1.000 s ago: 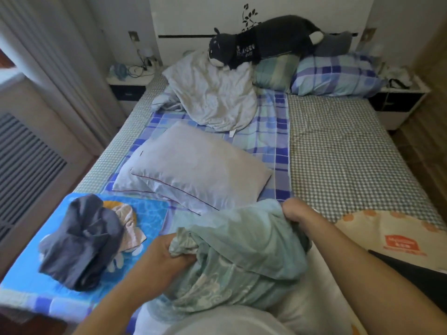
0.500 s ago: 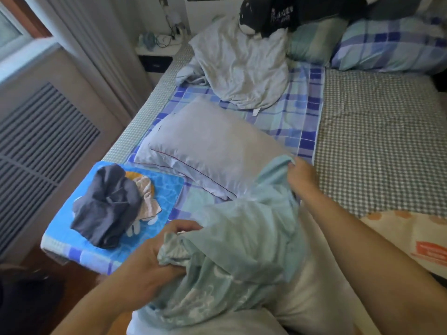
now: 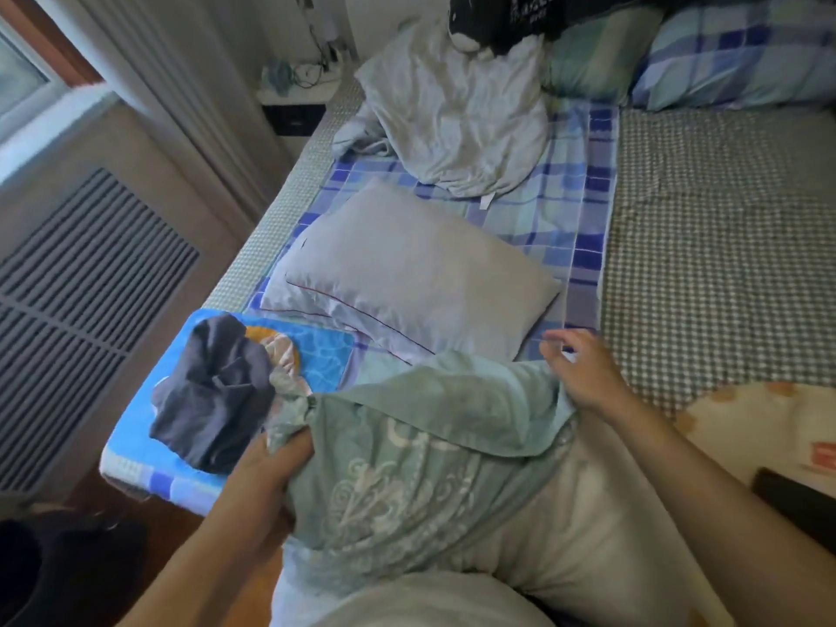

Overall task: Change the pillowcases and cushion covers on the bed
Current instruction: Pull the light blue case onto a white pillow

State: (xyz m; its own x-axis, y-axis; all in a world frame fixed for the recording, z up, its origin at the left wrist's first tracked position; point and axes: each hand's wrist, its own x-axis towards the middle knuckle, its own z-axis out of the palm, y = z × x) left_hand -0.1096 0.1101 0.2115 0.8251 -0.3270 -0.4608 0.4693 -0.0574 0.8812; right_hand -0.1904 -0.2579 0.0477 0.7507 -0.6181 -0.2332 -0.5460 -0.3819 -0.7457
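The green patterned pillowcase [image 3: 420,454] lay bunched at the near edge of the bed [image 3: 705,282], partly drawn over a white pillow [image 3: 583,527] whose bare end showed at the lower right.

At the far left stood a slatted radiator cover [image 3: 77,300] beneath a window sill, with a curtain [image 3: 181,97] hanging beside it. On the bed's near left corner rested a blue printed cushion [image 3: 325,350], and a dark crumpled garment [image 3: 212,391] sat on top of it.

The left hand [image 3: 267,486] gripped the gathered left end of the pillowcase, fingers curled around the cloth. Behind the pillowcase lay a grey pillow [image 3: 420,282] with a thin red piping line, resting on a blue plaid sheet [image 3: 583,210]. Further back was a crumpled pale cover [image 3: 457,110], with a black plush toy [image 3: 502,20] above it at the headboard end.

The right hand [image 3: 583,373] was at the far right corner of the pillowcase, its heel against the cloth and its fingers spread and lifted; motion blur prevented telling whether any cloth was held. The two hands were well apart.

To the right, the mattress carried a grey checked sheet [image 3: 724,264], and a blue plaid pillow [image 3: 742,52] lay at the head.
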